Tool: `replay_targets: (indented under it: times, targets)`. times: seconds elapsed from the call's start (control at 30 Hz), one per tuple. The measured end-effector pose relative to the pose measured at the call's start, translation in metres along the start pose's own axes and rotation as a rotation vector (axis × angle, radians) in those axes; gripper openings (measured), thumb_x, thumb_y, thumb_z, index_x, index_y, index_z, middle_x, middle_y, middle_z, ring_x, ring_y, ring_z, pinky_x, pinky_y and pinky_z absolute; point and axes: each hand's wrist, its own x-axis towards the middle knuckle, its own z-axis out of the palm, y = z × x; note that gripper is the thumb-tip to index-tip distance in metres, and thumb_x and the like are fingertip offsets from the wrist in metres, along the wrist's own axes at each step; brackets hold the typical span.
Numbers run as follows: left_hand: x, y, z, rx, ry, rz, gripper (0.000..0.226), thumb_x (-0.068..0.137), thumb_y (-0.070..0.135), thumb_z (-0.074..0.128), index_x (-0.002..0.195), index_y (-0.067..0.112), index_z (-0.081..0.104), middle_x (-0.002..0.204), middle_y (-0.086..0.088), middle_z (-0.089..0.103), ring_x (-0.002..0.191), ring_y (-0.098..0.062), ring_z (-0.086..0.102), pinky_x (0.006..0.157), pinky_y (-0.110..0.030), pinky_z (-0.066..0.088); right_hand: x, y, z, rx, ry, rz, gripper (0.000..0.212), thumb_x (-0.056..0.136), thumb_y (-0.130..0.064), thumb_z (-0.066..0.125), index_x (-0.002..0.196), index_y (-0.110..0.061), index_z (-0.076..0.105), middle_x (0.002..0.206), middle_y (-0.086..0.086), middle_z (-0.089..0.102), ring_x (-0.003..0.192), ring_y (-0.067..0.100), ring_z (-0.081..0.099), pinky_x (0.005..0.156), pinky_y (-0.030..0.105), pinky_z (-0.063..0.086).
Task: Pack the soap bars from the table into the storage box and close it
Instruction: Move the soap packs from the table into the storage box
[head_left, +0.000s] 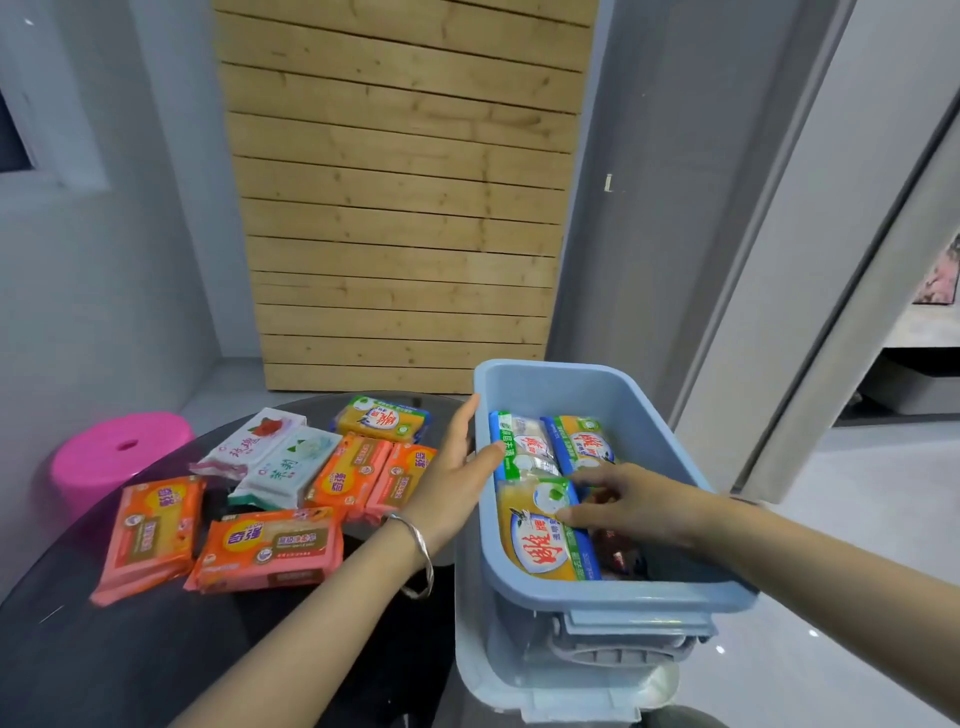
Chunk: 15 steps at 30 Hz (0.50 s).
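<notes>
A light-blue storage box (613, 592) stands to the right of the dark round table (104, 649). Three yellow soap packs lie inside it, the nearest one (540, 540) at the front left. My right hand (628, 504) reaches into the box, fingers spread, fingertips on that nearest pack. My left hand (457, 478) is open against the box's left rim, thumb over the edge. On the table lie several orange soap packs (270, 551), two white ones (285, 467) and a yellow one (382, 422).
A pink plastic stool (114, 457) stands left of the table. A wooden slat panel (400, 208) leans on the wall behind. The box rests on a clear bin whose blue lid and latch (618, 644) show beneath it. Pale floor lies to the right.
</notes>
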Motion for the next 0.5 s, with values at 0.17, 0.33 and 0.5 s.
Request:
replay_targets:
  times: [0.17,0.33,0.5]
  targets:
    - [0.001,-0.001,-0.001,0.006,0.011,0.005,0.058,0.093,0.013,0.048,0.144,0.027,0.024,0.100,0.020,0.054,0.068,0.013,0.065,0.056,-0.010,0.053,0.002,-0.002,0.001,-0.164,-0.007,-0.032,0.050,0.084,-0.029,0.068,0.131,-0.019,0.052,0.093,-0.008,0.060,0.086,0.009,0.062,0.080,0.017,0.051]
    - [0.004,-0.002,-0.018,0.141,0.094,0.073,0.063,0.091,0.018,0.052,0.146,0.023,0.022,0.151,0.005,0.031,0.132,-0.010,0.041,0.090,-0.015,0.042,0.004,-0.022,-0.015,-0.290,0.220,-0.181,0.015,0.087,-0.034,0.063,0.100,-0.026,0.063,0.096,-0.005,0.061,0.089,0.013,0.063,0.076,0.024,0.053]
    - [0.025,-0.023,-0.070,0.197,0.286,0.044,0.053,0.092,0.013,0.050,0.142,0.014,0.031,0.149,-0.005,0.038,0.127,-0.016,0.045,0.090,-0.016,0.039,0.010,-0.078,-0.005,-0.191,0.281,-0.486,0.017,0.086,-0.026,0.066,0.101,-0.020,0.067,0.103,0.002,0.069,0.091,0.015,0.064,0.078,0.021,0.050]
